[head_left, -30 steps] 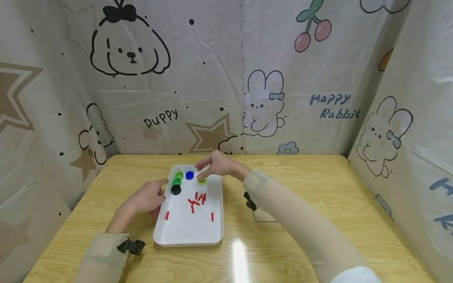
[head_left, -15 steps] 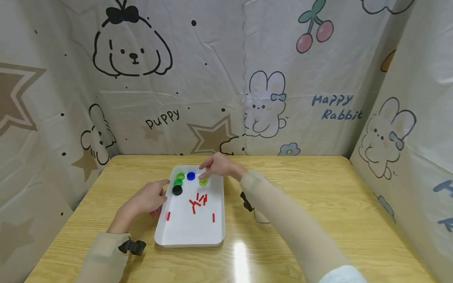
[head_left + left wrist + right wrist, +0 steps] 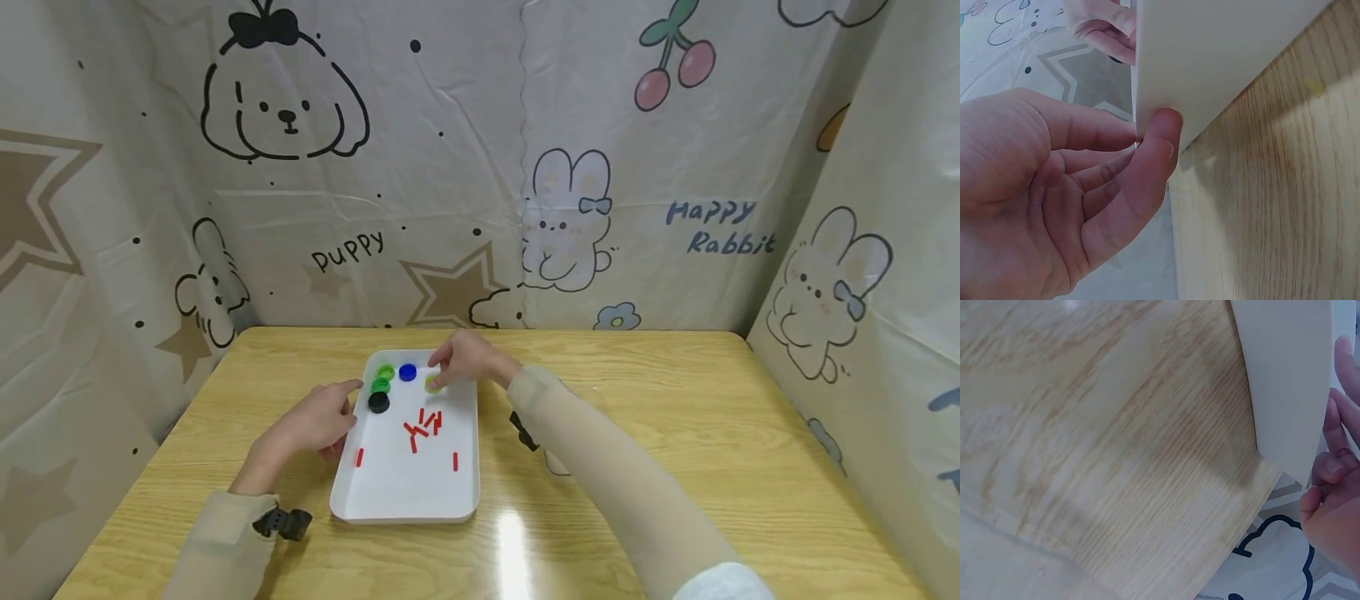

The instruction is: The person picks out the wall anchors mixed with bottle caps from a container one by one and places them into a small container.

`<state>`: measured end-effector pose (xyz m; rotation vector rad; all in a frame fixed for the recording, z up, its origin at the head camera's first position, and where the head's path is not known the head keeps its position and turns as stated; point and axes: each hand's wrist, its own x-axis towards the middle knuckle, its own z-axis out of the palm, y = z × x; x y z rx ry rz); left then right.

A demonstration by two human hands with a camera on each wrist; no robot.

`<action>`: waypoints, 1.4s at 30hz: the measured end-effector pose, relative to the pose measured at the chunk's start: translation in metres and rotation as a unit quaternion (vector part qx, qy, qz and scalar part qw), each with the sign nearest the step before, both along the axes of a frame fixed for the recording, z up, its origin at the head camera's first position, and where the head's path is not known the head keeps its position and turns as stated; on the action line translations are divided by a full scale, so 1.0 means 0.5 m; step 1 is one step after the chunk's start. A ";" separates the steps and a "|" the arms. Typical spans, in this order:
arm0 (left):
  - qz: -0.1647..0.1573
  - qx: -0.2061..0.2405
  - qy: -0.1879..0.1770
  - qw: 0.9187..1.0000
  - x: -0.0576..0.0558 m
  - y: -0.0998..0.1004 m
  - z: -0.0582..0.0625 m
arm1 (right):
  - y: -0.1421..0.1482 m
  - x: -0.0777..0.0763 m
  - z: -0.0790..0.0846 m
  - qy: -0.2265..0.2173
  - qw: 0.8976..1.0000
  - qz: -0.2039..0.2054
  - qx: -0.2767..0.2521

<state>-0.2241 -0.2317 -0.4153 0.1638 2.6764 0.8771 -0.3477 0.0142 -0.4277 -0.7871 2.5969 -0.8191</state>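
A white tray (image 3: pixel 405 492) lies on the wooden table. At its left side my left hand (image 3: pixel 318 417) grips the wall; in the left wrist view the thumb is at the rim and the curled fingers (image 3: pixel 1166 122) press the outside. My right hand (image 3: pixel 468 357) reaches over the far right corner, thumb over a yellow-green round cap (image 3: pixel 432 380) and index finger apart from the thumb. In the right wrist view the tray wall hides that cap. Near the tray's far left are a blue cap (image 3: pixel 407 372), a light green cap (image 3: pixel 386 372), a green cap (image 3: pixel 380 386) and a black cap (image 3: pixel 378 402).
Several short red sticks (image 3: pixel 420 432) lie in a loose cluster mid-tray. One red stick (image 3: pixel 359 457) sits apart at the left and another red stick (image 3: pixel 455 462) at the right. A clear, thin-edged object (image 3: pixel 557 468) is partly under the right forearm. A printed curtain (image 3: pixel 450 167) hangs behind the table.
My right hand has lowered slightly, and its thumb now covers more of the yellow-green cap. My left hand stays at the tray's side. The head view has shifted a little.
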 end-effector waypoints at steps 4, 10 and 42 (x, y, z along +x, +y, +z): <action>0.006 -0.005 -0.003 1.000 0.001 0.001 0.000 | 0.000 0.002 0.002 0.008 1.000 0.000 0.019; 0.003 -0.004 -0.002 1.000 0.000 -0.001 -0.005 | -0.004 0.009 0.008 0.029 0.997 0.002 0.065; 0.000 0.004 0.010 1.000 0.001 -0.002 -0.005 | -0.023 0.019 -0.006 0.080 0.988 0.031 0.128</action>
